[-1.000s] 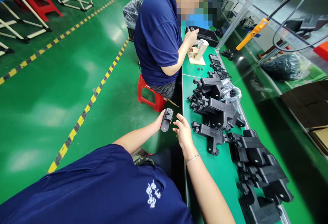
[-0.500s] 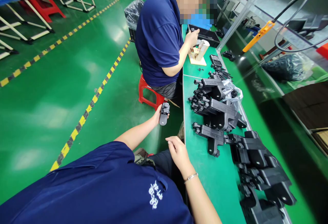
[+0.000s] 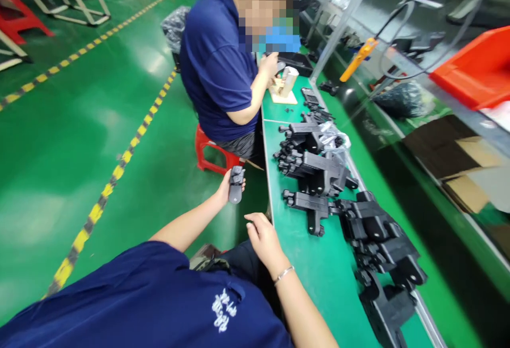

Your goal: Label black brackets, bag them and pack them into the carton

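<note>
My left hand (image 3: 225, 188) is closed around a small black clamp-like part (image 3: 236, 193) with a flat rounded lower end and knobbly pieces at its top. It is held above my lap, left of the table edge. My right hand (image 3: 264, 236), with a bracelet at the wrist, hovers lower and to the right, apart from the part. Its index finger and thumb show slightly apart, with nothing visible between them; the other fingers are mostly hidden. Black bracket assemblies with knobs (image 3: 306, 205) lie on the green table (image 3: 297, 252) to the right.
A co-worker in a dark blue shirt (image 3: 219, 56) sits ahead on a red stool (image 3: 213, 151), hands near a pale wooden fixture (image 3: 289, 82). More black brackets (image 3: 382, 231) line the table's right side. A clear plastic bag (image 3: 337, 138) lies among them. An orange tool (image 3: 358, 60) hangs at right.
The view has swung right, so the scene sits further left. My left hand still grips the black part, and my right hand stays just below it with little visible change.
</note>
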